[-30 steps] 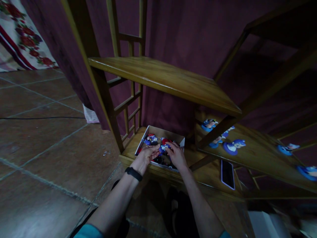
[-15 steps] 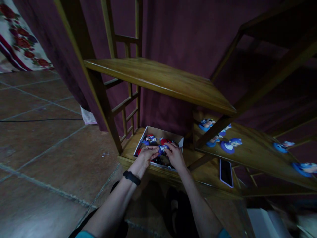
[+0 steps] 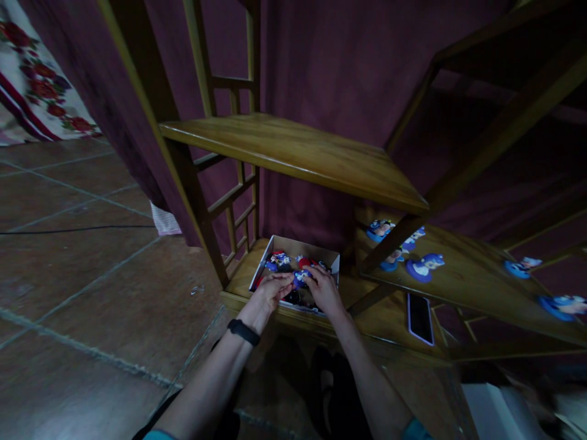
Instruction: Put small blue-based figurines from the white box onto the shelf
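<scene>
Over a shallow cardboard box (image 3: 337, 264), both my hands hold a small blue-and-white figurine (image 3: 301, 279) between them. My left hand (image 3: 276, 287), with a black band on its wrist, pinches the figurine's left side. From the right, the fingers of my right hand (image 3: 323, 286) close on its other side. Several more figurines (image 3: 277, 261) in red, blue and black lie in the box, partly covered by my hands. The box rests on the low wooden shelf.
A higher wooden shelf board (image 3: 293, 150) juts out above the box. To the right, several figurines on round bases, one purple (image 3: 425, 267), stand on another shelf. A phone (image 3: 419, 319) lies on the low board. A cable (image 3: 77, 230) crosses the floor at left.
The view has shifted slightly. Both hands stay at the box with the figurine between them, and the figurine appears slightly turned.
</scene>
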The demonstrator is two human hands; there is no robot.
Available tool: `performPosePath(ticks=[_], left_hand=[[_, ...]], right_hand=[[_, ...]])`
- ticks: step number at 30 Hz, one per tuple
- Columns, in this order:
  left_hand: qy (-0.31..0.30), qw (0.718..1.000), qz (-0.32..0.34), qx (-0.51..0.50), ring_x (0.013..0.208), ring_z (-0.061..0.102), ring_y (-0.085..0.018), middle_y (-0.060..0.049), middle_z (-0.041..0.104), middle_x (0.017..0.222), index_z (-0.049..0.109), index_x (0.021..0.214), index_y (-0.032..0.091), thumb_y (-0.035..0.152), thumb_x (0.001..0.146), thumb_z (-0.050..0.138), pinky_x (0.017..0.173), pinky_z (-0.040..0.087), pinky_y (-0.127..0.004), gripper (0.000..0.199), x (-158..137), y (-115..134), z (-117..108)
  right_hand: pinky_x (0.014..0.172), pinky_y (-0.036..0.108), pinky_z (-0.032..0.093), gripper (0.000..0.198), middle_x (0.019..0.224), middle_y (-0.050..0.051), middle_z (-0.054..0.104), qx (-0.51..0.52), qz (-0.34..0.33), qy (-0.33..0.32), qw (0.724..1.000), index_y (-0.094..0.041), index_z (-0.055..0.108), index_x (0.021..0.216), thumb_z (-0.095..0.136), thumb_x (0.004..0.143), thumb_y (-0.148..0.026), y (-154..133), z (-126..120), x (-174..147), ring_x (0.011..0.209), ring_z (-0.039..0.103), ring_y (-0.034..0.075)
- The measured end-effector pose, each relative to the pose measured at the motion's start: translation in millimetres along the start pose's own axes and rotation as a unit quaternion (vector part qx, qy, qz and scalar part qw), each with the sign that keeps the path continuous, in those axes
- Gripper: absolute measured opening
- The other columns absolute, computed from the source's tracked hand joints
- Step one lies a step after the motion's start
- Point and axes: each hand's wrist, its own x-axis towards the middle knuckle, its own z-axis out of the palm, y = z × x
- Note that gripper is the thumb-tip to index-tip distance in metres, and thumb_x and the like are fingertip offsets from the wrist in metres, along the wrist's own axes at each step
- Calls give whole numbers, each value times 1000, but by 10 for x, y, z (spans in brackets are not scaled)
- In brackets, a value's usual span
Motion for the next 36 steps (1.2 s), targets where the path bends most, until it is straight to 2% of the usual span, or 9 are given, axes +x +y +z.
performPosePath(ticks=[6, 10, 20, 26, 32, 36], left_hand=[[-1, 1000, -1, 14, 51, 60, -9, -3, 63, 58, 64, 73, 11, 7, 67, 68, 57, 51, -21, 9, 28, 64, 15], [-4, 1000, 8, 17, 50, 59, -7, -2, 64, 61, 66, 83, 14, 6, 68, 66, 56, 51, -20, 17, -13, 99, 65], [-15, 999, 23, 26, 59, 64, -11, -6, 68, 69, 68, 82, 11, 0, 67, 63, 61, 54, -22, 19, -30, 83, 102], [-14, 1000, 15, 20, 57, 64, -10, -5, 68, 67, 68, 82, 12, -1, 68, 63, 57, 53, -19, 20, -6, 60, 79], [-17, 999, 12, 25, 55, 63, -11, -6, 67, 65, 68, 79, 11, 0, 66, 66, 54, 52, -18, 18, -11, 81, 64], [-39, 999, 20, 24, 56, 63, -10, -7, 68, 68, 67, 83, 11, 1, 67, 65, 56, 53, -19, 20, -19, 101, 57]], right_hand=[[89, 32, 42, 36, 110, 3, 60, 65, 0, 3, 998, -28, 55, 116, 51, 80, -26, -25, 0, 71, 99, 56, 18], [78, 30, 46, 46, 100, 1, 65, 123, 42, -16, 991, -29, 47, 123, 54, 78, -27, 15, 50, 83, 82, 61, 15], [76, 29, 46, 29, 89, 0, 66, 209, 81, 11, 974, -23, 60, 101, 57, 72, -24, 225, 167, 182, 79, 60, 15], [78, 29, 46, 27, 88, 1, 66, 272, 87, -13, 958, -20, 63, 96, 59, 70, -25, 235, 161, 189, 78, 60, 14], [79, 31, 46, 29, 92, 2, 67, 291, 88, -21, 952, -20, 63, 99, 60, 70, -26, 218, 149, 166, 83, 60, 16], [77, 30, 47, 24, 89, 1, 67, 304, 79, -21, 949, -21, 65, 93, 60, 71, -30, 227, 171, 162, 81, 59, 16]])
